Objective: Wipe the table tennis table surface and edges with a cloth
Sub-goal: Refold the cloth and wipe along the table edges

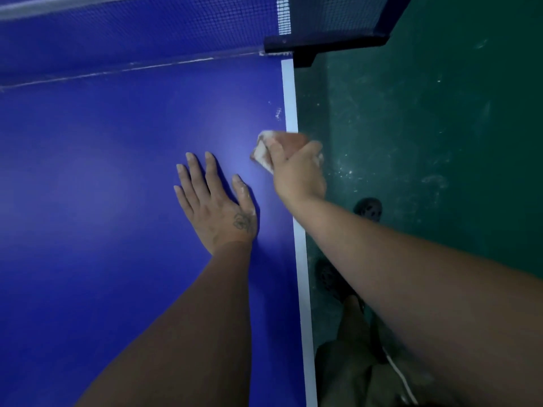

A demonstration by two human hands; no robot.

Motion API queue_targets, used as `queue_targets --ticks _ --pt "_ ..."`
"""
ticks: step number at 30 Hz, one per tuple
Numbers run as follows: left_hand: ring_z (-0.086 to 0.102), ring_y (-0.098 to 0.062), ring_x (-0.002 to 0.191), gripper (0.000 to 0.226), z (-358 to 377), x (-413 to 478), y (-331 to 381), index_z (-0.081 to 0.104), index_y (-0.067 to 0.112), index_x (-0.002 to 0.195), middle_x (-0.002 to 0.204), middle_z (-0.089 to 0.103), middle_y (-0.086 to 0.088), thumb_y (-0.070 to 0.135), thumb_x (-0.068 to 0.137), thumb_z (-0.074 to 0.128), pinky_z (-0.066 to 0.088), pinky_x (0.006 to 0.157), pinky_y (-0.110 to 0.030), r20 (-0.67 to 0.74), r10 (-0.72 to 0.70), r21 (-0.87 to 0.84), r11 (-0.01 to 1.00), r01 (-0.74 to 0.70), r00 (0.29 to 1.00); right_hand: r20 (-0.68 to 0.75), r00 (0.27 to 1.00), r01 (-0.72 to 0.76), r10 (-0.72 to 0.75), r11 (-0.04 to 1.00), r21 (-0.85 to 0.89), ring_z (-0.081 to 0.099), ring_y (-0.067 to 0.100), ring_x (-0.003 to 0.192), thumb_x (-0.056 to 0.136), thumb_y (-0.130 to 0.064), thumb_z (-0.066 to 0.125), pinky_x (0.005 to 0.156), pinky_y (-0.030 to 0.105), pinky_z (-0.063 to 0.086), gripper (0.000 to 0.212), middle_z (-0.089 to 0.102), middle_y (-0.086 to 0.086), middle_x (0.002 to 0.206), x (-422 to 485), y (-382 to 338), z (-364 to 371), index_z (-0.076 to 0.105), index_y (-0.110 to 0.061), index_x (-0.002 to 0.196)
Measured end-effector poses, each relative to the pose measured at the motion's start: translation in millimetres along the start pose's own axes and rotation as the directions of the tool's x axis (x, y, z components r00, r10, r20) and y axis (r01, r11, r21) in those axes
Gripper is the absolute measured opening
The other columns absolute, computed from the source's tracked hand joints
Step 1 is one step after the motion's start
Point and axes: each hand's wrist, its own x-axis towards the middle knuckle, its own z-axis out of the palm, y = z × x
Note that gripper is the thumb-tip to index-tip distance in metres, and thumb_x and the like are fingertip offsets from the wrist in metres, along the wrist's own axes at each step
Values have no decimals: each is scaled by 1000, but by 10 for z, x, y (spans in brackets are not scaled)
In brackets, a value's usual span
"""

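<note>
Cloth (274, 148) pressed at the table's (102, 171) right edge

The right hand (296, 171) gripped the bunched cloth, which stuck out ahead of its knuckles across the white sideline (290, 95). The left hand (216, 207) lay flat and released on the blue surface just inboard. Wiping well probably called for firm pressure and long strokes toward the net (147, 24), taking in the pale smudges (278, 113) just ahead.

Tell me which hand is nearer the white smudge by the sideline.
Right. The right hand, gripping the cloth, is just short of the smudge; the left hand lies flat farther back, left of it.
</note>
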Motion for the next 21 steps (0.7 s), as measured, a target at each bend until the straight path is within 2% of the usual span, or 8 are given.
queue_targets --ticks 6,9,11,13,15,17,19,21 --pt "16 -27 169 62 22 8 -11 39 16 169 181 23 -7 43 113 44 12 137 -53 2 -9 -22 1000 9 1000 -67 997 56 -49 992 109 64 37 127 109 -60 46 86 38 41 65 60 18 146 698 -497 -97 43 -4 142" --pt "15 -26 170 62 14 -4 -6 39 16 169 181 23 -6 41 113 45 12 137 -52 10 -17 -33 999 18 1000 -98 994 -11 38 965 261 63 37 128 112 -53 42 85 36 37 59 63 18 145 792 -466 -174 47 -4 144" --pt "15 -26 170 61 1 -5 6 39 15 169 181 24 -7 39 113 45 12 137 -52 19 -18 -39 999 19 1000 -53 999 26 -12 961 276 65 37 124 113 -49 44 81 32 35 54 64 17 143 650 -289 -251 46 -6 146" --pt "15 -26 170 61 -11 1 26 38 15 169 181 23 -7 39 113 45 12 137 -52 33 -24 -37 999 25 999 55 987 132 -151 958 256 65 35 122 110 -52 50 79 34 43 62 59 15 147 377 -73 -315 39 -10 153" --pt "14 -26 170 61 -23 6 59 38 14 169 181 22 -7 38 113 44 11 137 -53 50 -38 -24 999 40 998 195 957 180 -216 966 188 58 33 135 104 -59 58 96 40 50 84 45 13 161 146 83 -363 25 -13 164" --pt "14 -27 170 59 -32 5 97 40 12 167 181 23 -8 34 112 45 10 137 -54 51 -82 -14 996 82 995 226 955 168 -194 977 131 50 32 144 101 -59 62 106 42 47 92 37 11 166 52 93 -357 18 -12 167" --pt "15 -29 169 55 9 59 252 44 9 164 180 25 -9 29 113 48 9 137 -54 26 -190 -32 981 191 981 192 971 112 -142 980 162 52 33 141 100 -59 65 105 43 48 92 41 12 161 150 -75 -353 21 -9 165" --pt "13 -30 170 56 88 163 541 40 6 164 181 24 -10 29 113 48 7 137 -54 -3 -359 -57 932 359 933 170 982 51 -83 981 187 56 35 137 100 -61 65 102 41 48 95 45 14 159 398 -325 -344 22 -7 164"
